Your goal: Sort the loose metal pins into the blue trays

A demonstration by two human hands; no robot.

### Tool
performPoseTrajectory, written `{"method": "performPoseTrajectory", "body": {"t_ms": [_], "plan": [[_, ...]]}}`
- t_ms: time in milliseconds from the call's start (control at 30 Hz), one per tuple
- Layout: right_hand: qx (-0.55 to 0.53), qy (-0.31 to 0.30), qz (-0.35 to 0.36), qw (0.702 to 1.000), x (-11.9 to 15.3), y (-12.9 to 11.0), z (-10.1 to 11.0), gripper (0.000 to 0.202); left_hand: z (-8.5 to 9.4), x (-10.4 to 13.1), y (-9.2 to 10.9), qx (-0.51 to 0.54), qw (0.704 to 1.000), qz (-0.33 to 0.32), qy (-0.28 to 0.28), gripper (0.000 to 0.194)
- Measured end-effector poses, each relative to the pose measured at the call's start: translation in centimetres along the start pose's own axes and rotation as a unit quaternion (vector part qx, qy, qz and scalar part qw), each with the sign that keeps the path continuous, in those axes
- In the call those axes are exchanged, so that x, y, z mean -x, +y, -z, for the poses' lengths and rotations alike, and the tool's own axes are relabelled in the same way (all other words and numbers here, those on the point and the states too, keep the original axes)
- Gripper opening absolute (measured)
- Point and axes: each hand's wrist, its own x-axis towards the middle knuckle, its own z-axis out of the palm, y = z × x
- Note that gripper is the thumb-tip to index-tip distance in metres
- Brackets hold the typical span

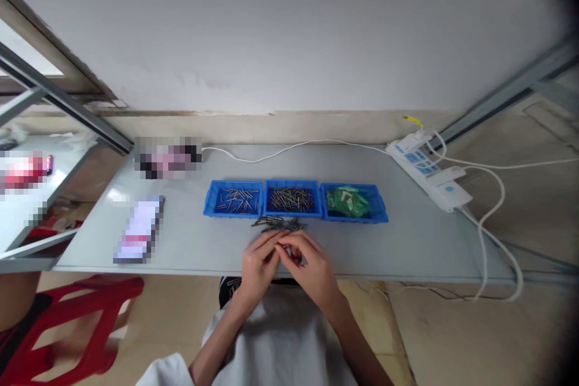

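Observation:
My left hand (261, 260) and my right hand (312, 262) meet at the fingertips above the near part of the table. Both are closed in a pinch, and whatever lies between the fingers is too small to make out. Just beyond them is a loose pile of thin metal pins (287, 224). Behind the pile three blue bins stand side by side. The left bin (233, 215) has a few scattered pins in it, the middle bin (293, 215) holds many darker pins, and the right bin (377, 215) contains green plastic bags (353, 200).
A phone (139, 229), blurred out, lies on the table (190, 241) at the left, with another blurred item (168, 158) behind it. A white power strip (425, 169) with cables is at the right. A red stool (102, 313) stands at lower left, beside part of another person.

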Motion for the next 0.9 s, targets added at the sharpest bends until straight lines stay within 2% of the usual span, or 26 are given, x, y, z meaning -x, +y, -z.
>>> {"method": "performPoseTrajectory", "body": {"t_ms": [100,200,300,467,567,900], "plan": [[-0.031,0.013,-0.003,0.999,-0.1,0.0,0.2,0.015,0.3,-0.6,0.5,0.015,1.0,0.018,-0.009,0.023],[-0.049,0.043,-0.014,0.998,0.0,0.5,0.0,0.007,0.5,-1.3,0.6,0.034,0.999,0.031,-0.027,0.027],[-0.064,0.063,-0.015,0.996,0.2,1.4,-0.7,0.009,0.7,-1.7,0.4,0.051,0.997,0.033,-0.049,0.029],[-0.066,0.074,-0.026,0.995,0.6,2.3,-1.5,0.004,0.9,-1.7,0.3,0.061,0.995,0.034,-0.07,0.033],[-0.067,0.068,-0.026,0.995,0.6,2.4,-1.4,0.008,0.9,-1.6,0.4,0.064,0.994,0.033,-0.081,0.035],[-0.063,0.068,-0.036,0.995,0.5,2.5,-1.5,0.011,0.6,-1.8,-0.2,0.067,0.996,0.038,-0.047,0.03]]}}
